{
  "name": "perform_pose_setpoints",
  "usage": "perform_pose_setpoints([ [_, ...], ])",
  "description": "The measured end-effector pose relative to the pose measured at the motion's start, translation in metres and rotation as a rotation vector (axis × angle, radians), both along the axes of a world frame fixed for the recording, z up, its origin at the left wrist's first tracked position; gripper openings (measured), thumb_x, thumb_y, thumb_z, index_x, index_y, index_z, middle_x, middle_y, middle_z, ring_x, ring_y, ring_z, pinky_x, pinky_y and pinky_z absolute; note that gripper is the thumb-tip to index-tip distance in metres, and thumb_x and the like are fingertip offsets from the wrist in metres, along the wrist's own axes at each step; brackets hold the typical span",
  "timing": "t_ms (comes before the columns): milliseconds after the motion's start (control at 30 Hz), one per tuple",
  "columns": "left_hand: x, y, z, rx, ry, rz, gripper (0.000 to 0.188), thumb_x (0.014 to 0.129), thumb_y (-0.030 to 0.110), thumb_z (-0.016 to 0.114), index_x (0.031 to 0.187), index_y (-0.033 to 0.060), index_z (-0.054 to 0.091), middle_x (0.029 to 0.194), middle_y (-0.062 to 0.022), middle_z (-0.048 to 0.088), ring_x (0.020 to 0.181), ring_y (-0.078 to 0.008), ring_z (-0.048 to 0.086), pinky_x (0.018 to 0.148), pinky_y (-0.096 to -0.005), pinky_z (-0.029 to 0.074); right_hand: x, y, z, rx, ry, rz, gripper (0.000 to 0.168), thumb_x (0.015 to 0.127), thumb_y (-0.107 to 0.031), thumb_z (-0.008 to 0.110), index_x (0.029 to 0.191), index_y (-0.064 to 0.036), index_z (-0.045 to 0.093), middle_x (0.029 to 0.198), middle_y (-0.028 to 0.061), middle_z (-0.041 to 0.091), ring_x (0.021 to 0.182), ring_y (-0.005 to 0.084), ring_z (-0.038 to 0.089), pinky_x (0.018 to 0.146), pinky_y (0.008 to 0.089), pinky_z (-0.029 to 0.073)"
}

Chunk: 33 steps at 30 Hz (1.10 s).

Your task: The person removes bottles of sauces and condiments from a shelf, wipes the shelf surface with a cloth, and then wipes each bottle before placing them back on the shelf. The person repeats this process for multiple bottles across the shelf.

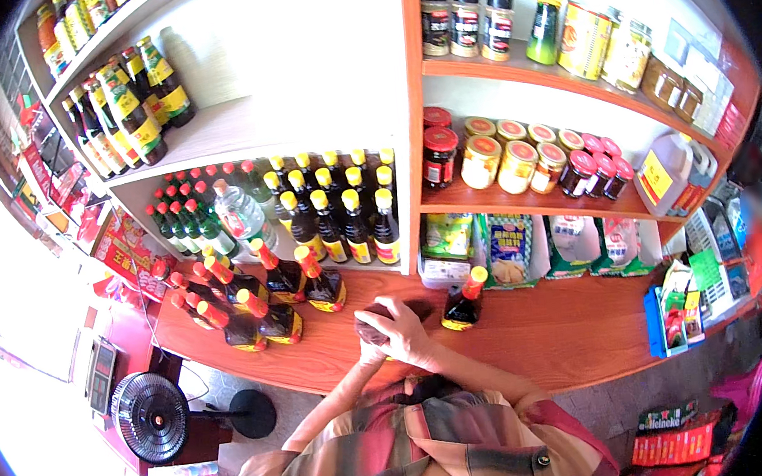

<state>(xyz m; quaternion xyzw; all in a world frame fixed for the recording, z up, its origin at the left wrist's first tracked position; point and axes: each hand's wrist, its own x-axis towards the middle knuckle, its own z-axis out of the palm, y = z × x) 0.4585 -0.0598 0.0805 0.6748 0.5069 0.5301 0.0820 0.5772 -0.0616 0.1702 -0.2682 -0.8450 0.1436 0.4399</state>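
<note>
Over the wooden counter, my right hand [399,331] grips a dark brown cloth [372,327], fingers bent over its top. My left hand [371,353] is close beneath, mostly covered by the cloth and the right hand. A sliver of yellow shows below the hands; what it belongs to is hidden. Just right of them stands a dark sauce bottle [462,308] with a red neck and yellow cap. To the left, several similar bottles [322,285] stand upright in a loose group on the counter [552,332].
Shelves behind the counter hold yellow-capped bottles [352,223], lidded jars [517,165] and seasoning packets [509,247]. A clear plastic jug [242,209] stands among green bottles. At the right end is a blue bin [655,323]. A black fan [152,418] stands at lower left.
</note>
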Motion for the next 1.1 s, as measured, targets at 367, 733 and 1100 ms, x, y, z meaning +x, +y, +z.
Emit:
perform_pose_setpoints([
  [367, 0.011, -0.02, 0.02, -0.158, -0.401, -0.232, 0.071, 0.074, 0.017, 0.078, 0.134, 0.0017, 0.044, 0.124, -0.0187, 0.056, 0.116, -0.0293, 0.056, 0.096, -0.0391, 0.046, -0.006, 0.022, 0.0, -0.397, 0.39, 0.196, 0.016, 0.091, -0.016, 0.061, 0.087, -0.001, 0.065, 0.079, 0.0113, 0.06, 0.074, 0.0256, 0.059, 0.069, 0.0355, 0.047],
  [733, -0.017, -0.016, 0.011, -0.363, -0.12, -0.257, 0.061, 0.07, 0.02, 0.08, 0.119, 0.0009, 0.05, 0.11, -0.0203, 0.056, 0.105, -0.0388, 0.054, 0.094, -0.0431, 0.044, 0.031, 0.016, -0.149, -0.929, 0.576, -0.005, 0.041, 0.106, -0.032, 0.042, 0.135, -0.003, 0.044, 0.12, 0.0096, 0.06, 0.11, 0.0181, 0.058, 0.097, 0.0314, 0.045],
  [1100, 0.016, -0.021, 0.065, -0.299, -0.516, -0.412, 0.011, 0.081, 0.002, 0.07, 0.074, 0.0016, 0.062, 0.068, 0.002, 0.062, 0.064, -0.0055, 0.055, 0.06, -0.0249, 0.046, 0.025, -0.013, -0.098, -0.86, 0.617, 0.185, 0.045, 0.106, -0.034, 0.041, 0.138, -0.002, 0.043, 0.138, 0.013, 0.051, 0.129, 0.0224, 0.046, 0.112, 0.0347, 0.031],
])
